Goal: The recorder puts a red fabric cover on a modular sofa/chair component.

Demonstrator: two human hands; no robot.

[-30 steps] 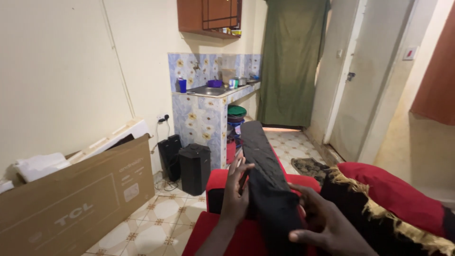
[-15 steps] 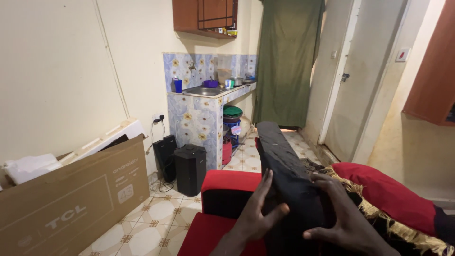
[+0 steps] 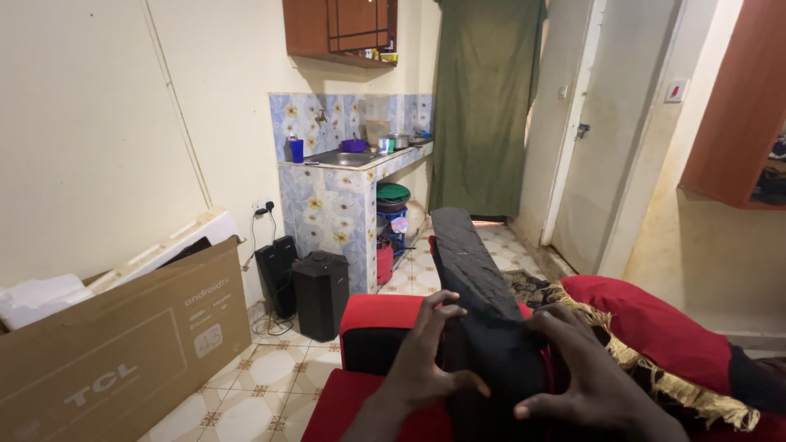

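Both hands clasp a long black cushion (image 3: pixel 483 327), the left hand (image 3: pixel 422 360) and right hand (image 3: pixel 581 372) pressing fingers into its near end, as it stretches over a red armchair (image 3: pixel 381 323) beside a red fringed pillow (image 3: pixel 655 336).

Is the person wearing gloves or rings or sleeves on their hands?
No. The left hand and right hand are both bare, with no gloves, rings or watch showing. No sleeve shows on the left forearm; the right wrist runs out of the picture, so its sleeve cannot be told.
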